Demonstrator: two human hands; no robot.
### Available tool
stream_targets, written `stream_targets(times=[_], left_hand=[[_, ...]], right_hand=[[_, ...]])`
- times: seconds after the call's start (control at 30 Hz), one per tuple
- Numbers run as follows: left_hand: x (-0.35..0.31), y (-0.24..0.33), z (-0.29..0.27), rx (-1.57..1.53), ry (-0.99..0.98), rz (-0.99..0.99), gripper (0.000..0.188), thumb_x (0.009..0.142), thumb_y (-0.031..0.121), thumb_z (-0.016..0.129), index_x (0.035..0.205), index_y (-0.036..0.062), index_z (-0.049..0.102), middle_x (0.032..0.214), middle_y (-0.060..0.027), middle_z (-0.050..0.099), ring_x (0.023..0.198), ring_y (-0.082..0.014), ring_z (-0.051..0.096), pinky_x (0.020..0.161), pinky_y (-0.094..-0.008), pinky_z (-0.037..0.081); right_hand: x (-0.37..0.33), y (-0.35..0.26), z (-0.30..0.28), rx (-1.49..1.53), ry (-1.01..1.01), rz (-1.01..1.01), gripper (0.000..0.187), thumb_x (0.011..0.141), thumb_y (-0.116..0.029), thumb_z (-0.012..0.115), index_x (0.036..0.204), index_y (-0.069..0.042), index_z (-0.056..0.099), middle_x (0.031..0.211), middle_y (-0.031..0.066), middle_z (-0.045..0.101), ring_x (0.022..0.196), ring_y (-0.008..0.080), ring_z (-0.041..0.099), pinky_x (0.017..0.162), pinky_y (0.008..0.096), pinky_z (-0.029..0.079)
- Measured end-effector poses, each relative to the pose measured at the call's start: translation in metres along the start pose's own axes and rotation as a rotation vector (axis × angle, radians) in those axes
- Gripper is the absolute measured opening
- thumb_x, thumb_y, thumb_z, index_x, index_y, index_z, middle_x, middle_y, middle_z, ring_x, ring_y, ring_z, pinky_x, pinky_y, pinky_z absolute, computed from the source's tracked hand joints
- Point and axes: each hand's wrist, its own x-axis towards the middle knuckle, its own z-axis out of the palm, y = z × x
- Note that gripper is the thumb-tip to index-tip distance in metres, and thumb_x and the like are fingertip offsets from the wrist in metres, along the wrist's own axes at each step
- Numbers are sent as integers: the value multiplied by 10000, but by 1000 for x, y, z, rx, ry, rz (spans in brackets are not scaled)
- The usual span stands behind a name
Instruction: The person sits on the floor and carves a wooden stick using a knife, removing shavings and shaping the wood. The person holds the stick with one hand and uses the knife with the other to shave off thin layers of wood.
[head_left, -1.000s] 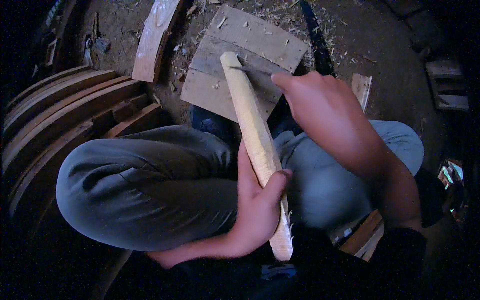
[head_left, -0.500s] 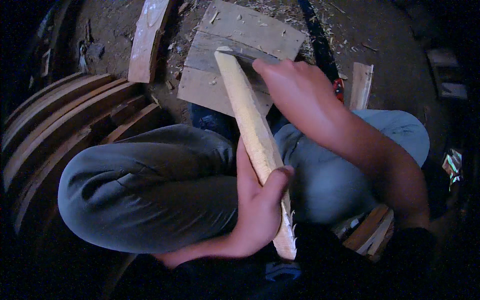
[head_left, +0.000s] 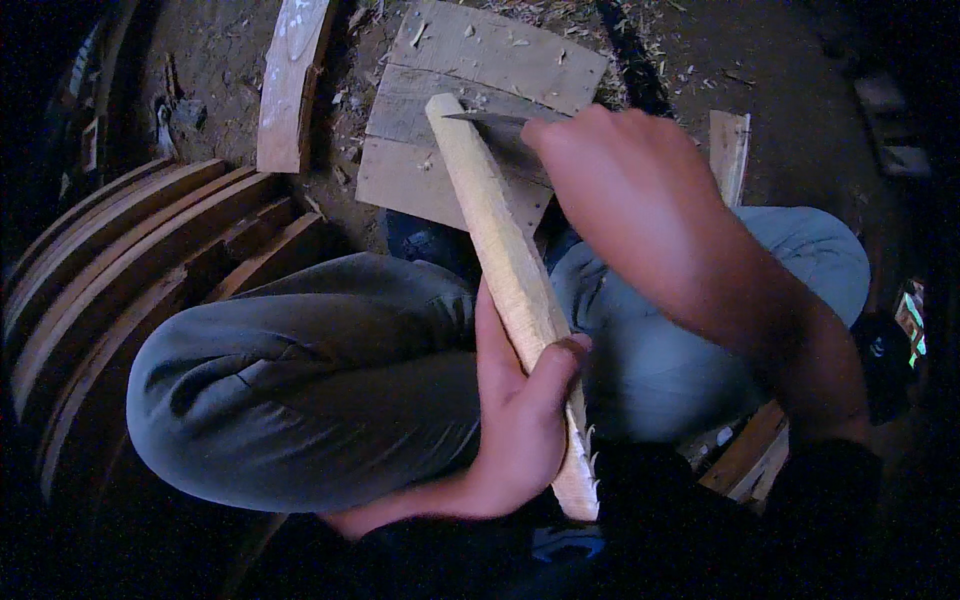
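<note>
A long pale wooden stick [head_left: 500,250] with rough, shaved faces slants from my lap up over a board in front of me. My left hand [head_left: 525,420] is wrapped round its lower part, thumb on top. Small curled slivers stand out along its right edge near the lower end. In my closed right hand [head_left: 620,160] is a knife, its handle hidden by the fingers. The knife's blade [head_left: 490,119] points left, and its tip lies at the stick's far end. Whether the edge is cutting into the wood I cannot tell.
Under the stick's far end lies a plank board [head_left: 400,170] with scattered shavings. Curved-looking stacked planks [head_left: 130,260] lie at the left. An upright plank [head_left: 290,90] is at the back left, another piece [head_left: 730,155] beyond my right knee, and wood offcuts [head_left: 750,455] by my right hip.
My right hand has shifted slightly right with the knife, and its forearm has swung a little. The left hand and the stick have barely moved.
</note>
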Motion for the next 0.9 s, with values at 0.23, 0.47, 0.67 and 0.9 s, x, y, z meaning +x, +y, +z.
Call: stream_targets(times=[0.23,0.47,0.67,0.9], left_hand=[[1,7,2,48,64,-22,710,758,87,537,1408,-4,265,1171,-100,479,1040,-185,470,893,-267,395],[-1,14,3,78,12,-65,698,760,89,535,1402,-2,277,1183,-99,476,1030,-176,471,885,-270,397],[-3,6,10,40,79,-23,695,765,83,527,1405,-1,270,1159,-96,489,1011,-176,481,883,-273,400],[-2,10,-15,-166,-159,-4,709,762,73,532,1415,17,261,1134,-90,501,948,-164,500,809,-257,432]], right_hand=[[22,8,31,13,64,-78,139,793,-52,545,896,-47,638,759,161,661,733,325,676,618,408,551],[16,6,32,-17,108,-66,120,779,-81,594,797,-43,705,790,151,689,743,287,698,623,390,568],[13,-5,24,13,-13,-21,160,795,-57,552,928,-37,639,765,152,666,734,329,677,638,413,554],[-3,12,-4,67,153,-184,120,771,-76,600,823,-43,703,801,149,690,749,299,696,620,411,568]])
